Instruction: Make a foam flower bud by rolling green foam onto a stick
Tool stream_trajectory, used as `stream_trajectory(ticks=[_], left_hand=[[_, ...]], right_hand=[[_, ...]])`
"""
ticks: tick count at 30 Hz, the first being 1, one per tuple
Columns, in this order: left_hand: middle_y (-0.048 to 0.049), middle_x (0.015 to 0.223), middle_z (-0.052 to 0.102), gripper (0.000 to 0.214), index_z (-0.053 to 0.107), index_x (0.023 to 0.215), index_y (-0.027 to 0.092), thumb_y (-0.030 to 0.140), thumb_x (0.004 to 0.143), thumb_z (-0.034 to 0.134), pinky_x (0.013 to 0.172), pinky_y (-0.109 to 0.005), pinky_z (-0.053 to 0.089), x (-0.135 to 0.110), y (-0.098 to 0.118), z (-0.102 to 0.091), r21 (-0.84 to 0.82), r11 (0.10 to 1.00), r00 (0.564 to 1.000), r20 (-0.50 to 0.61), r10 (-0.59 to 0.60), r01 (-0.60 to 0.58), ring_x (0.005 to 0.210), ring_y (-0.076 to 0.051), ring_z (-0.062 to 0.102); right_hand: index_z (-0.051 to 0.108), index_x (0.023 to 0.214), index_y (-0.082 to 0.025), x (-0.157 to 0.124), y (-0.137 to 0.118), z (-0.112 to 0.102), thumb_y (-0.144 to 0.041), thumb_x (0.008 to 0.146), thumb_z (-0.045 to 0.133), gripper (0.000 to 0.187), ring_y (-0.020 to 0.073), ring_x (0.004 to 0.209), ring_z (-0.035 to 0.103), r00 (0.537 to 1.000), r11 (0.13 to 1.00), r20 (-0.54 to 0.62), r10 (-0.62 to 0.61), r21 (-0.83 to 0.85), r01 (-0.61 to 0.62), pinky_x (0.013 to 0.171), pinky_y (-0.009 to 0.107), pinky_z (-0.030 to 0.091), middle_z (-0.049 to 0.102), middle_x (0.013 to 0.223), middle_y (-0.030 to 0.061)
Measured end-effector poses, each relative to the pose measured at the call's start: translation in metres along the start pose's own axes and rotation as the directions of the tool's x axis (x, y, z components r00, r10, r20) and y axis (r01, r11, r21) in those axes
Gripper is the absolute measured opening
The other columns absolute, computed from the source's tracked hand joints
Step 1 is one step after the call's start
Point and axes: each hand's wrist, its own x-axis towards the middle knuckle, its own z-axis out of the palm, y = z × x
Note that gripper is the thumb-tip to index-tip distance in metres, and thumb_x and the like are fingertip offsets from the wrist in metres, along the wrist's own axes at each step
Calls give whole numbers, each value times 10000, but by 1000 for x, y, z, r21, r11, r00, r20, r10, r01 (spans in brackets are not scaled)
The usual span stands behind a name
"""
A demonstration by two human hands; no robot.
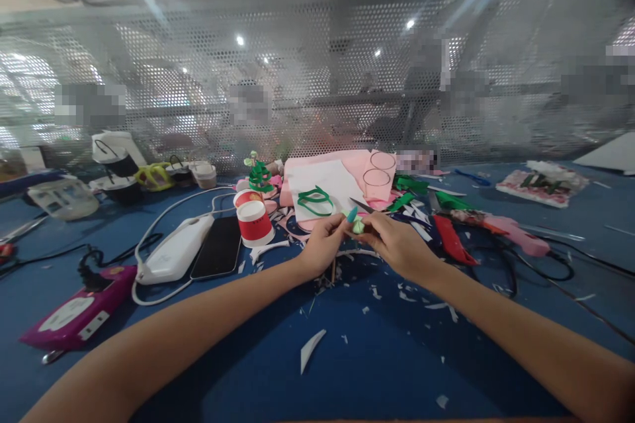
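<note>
My left hand (325,243) and my right hand (397,245) meet over the middle of the blue table (347,357). Together they pinch a small pale green craft piece (356,224) between the fingertips. A thin wooden stick (333,271) hangs down from under my left hand. The fingers of both hands are curled closed around the piece. Scissors (370,208) lie just behind the hands, blades pointing left.
Pink and white foam sheets (327,181) with green strips lie behind the hands. A red-banded paper cup (254,221), a black phone (218,247) and a white device (173,252) sit at left. A red tool (451,237) and black cables lie at right. White scraps litter the table.
</note>
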Motion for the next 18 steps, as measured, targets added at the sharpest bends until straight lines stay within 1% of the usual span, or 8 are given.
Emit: stream_trajectory(ticks=[4, 7, 9, 11, 13, 15, 18], left_hand=[[27, 620, 418, 392, 494, 644, 144, 503, 795, 446, 597, -225, 326, 0, 0, -1, 40, 999, 1000, 20, 24, -25, 612, -93, 371], [26, 612, 415, 405, 493, 644, 144, 518, 791, 443, 580, -222, 320, -1, 1, 0, 59, 998, 1000, 16, 17, -18, 600, -91, 365], [30, 605, 410, 407, 488, 639, 143, 518, 790, 445, 570, -219, 315, -1, 1, 0, 54, 998, 1000, 10, 11, -12, 588, -86, 358], [33, 603, 412, 398, 482, 638, 143, 510, 789, 453, 564, -215, 315, -1, 1, 0, 33, 999, 1000, -1, -1, 1, 583, -82, 362], [35, 594, 411, 390, 477, 631, 142, 500, 786, 466, 557, -213, 312, -1, 1, -1, 14, 1000, 1000, 4, -15, 14, 576, -79, 365], [39, 573, 393, 395, 470, 612, 141, 500, 775, 482, 535, -211, 293, -1, 0, -1, -8, 1000, 999, 45, -26, 27, 557, -74, 349], [47, 552, 349, 405, 462, 597, 138, 506, 764, 493, 499, -213, 251, -1, -1, -1, -58, 997, 991, 124, -50, 58, 525, -66, 304]], right_hand=[[507, 964, -149, 1, -1, 0, -306, 916, 334, 238, 213, 784, 610, 996, 990, -42, -78, -120, 73, 580, 270, 421, 623, 836, 113], [514, 960, -147, 1, -1, 0, -280, 926, 292, 261, 217, 796, 607, 994, 983, -43, -103, -155, 95, 600, 281, 427, 627, 818, 111], [514, 945, -145, 1, 0, -1, -295, 925, 298, 264, 213, 775, 608, 995, 989, -36, -89, -118, 85, 592, 279, 426, 626, 818, 109], [502, 957, -141, 0, 1, -1, -372, 899, 368, 273, 204, 727, 610, 999, 998, -13, -53, -47, 52, 563, 269, 420, 626, 830, 107], [483, 989, -134, -1, 2, -1, -456, 846, 445, 354, 193, 668, 603, 1000, 1000, 16, -13, 8, 13, 534, 263, 410, 624, 840, 107], [474, 997, -133, -1, 2, -1, -487, 825, 463, 394, 190, 643, 594, 999, 999, 51, 10, 36, -11, 529, 264, 404, 620, 839, 106], [480, 960, -149, -1, 2, 0, -455, 859, 417, 328, 191, 671, 589, 993, 996, 122, 3, 83, -14, 560, 265, 405, 617, 838, 99]])
